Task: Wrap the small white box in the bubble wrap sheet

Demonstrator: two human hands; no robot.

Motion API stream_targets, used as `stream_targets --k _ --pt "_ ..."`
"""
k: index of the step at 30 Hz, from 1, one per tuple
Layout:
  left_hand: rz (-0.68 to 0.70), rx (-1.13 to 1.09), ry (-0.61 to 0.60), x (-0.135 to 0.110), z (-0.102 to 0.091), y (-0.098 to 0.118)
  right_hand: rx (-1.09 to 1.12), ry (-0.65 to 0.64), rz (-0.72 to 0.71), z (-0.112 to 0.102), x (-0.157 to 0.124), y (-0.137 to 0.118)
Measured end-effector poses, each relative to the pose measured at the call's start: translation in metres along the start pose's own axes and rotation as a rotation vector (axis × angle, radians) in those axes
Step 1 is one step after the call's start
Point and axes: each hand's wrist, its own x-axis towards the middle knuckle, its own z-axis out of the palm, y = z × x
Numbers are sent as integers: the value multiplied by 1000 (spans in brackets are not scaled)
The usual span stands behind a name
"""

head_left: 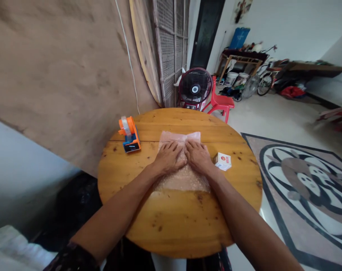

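A sheet of clear, pinkish bubble wrap (pixel 184 180) lies on the round wooden table (pixel 171 226) in front of me. My left hand (pixel 169 155) rests flat on its left half, fingers stretched forward. On the right half, my right hand (pixel 198 155) is also laid flat with fingers extended, close beside the left. Neither hand grips anything. Just right of my right wrist sits a small white box (pixel 223 161) with red printing. An orange and blue tape dispenser (pixel 129 134) with a roll of clear tape stands at the table's left side.
Beyond the table's far edge stand a dark red fan (pixel 195 88) and a red plastic chair (pixel 222 101). A bare wall (pixel 60 67) runs along the left. Further back are a cluttered wooden table (pixel 241 56) and a bicycle (pixel 265 82).
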Motion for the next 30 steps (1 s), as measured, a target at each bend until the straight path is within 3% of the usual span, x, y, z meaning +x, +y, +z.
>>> stream_targets --k 4,10,20,26,30 --pt "-8 -27 -49 0 -1 -5 23 -24 14 9 3 5" --pt "-12 -76 -113 1 0 -17 49 -80 89 3 2 7" --pt "-1 -103 -163 3 0 -25 71 -55 26 -10 0 0" --pt "-11 -89 -191 3 -2 -26 137 -263 -58 -18 -3 10" --pt "6 -112 -242 4 -3 -30 168 -283 -60 -17 -3 21"
